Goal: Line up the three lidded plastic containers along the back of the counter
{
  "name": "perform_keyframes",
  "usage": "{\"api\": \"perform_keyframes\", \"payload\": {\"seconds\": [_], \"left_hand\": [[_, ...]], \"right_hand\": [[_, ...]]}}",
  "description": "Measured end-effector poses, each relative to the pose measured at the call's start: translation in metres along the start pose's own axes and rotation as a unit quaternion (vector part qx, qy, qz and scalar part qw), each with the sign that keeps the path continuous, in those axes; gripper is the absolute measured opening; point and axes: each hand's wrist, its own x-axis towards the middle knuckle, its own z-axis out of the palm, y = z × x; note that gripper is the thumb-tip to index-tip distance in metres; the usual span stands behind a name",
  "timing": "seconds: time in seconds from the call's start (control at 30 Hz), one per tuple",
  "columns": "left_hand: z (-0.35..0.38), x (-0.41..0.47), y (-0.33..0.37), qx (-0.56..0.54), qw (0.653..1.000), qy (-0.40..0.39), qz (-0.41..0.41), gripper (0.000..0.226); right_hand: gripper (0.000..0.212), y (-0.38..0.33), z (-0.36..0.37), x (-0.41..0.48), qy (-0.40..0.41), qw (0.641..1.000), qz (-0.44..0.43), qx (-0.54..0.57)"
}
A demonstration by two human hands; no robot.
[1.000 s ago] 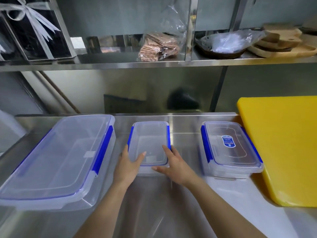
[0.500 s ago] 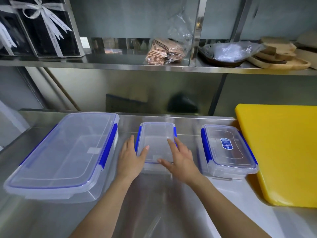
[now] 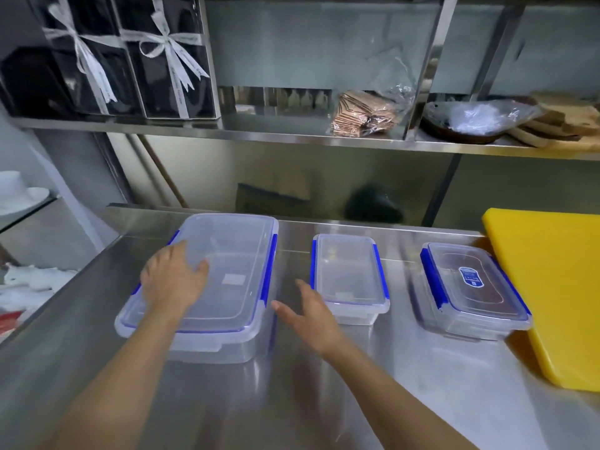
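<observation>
Head view: three lidded clear containers with blue clips stand on the steel counter (image 3: 324, 401), all looking empty. The large container (image 3: 227, 271) is at left, the small container (image 3: 349, 271) in the middle, and the labelled container (image 3: 470, 287) beside a yellow cutting board (image 3: 552, 287); its blue sticker's writing is unreadable. The left hand (image 3: 173, 280) lies flat, fingers spread, on the large lid. The right hand (image 3: 311, 315) hovers spread and empty between the large and small containers.

Bare counter (image 3: 292, 401) fills the lower frame — open lanes run between the large container (image 3: 227, 271), small container (image 3: 349, 274) and labelled container (image 3: 470, 287) — yellow board (image 3: 552, 287) blocks the right.
</observation>
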Motion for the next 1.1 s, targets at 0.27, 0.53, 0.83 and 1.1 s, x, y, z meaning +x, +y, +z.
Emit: {"api": "perform_keyframes", "payload": {"seconds": [0.27,0.53,0.83,1.1], "left_hand": [[-0.004,0.006,-0.072,-0.064,0.977,-0.175,-0.107,0.081],[-0.006,0.007,-0.086,-0.088,0.976,-0.177,-0.096,0.076],[-0.008,0.01,-0.088,-0.078,0.978,-0.178,-0.074,0.075],[-0.041,0.007,-0.065,-0.049,0.987,-0.151,0.037,0.062]], "right_hand": [[0.083,-0.032,0.059,0.003,-0.016,0.997,0.026,0.067],[0.086,-0.044,0.077,0.008,0.021,0.999,0.03,0.022],[0.085,-0.048,0.081,0.009,0.023,0.999,0.04,0.004],[0.049,-0.082,0.018,-0.01,0.005,0.991,0.035,-0.127]]}}
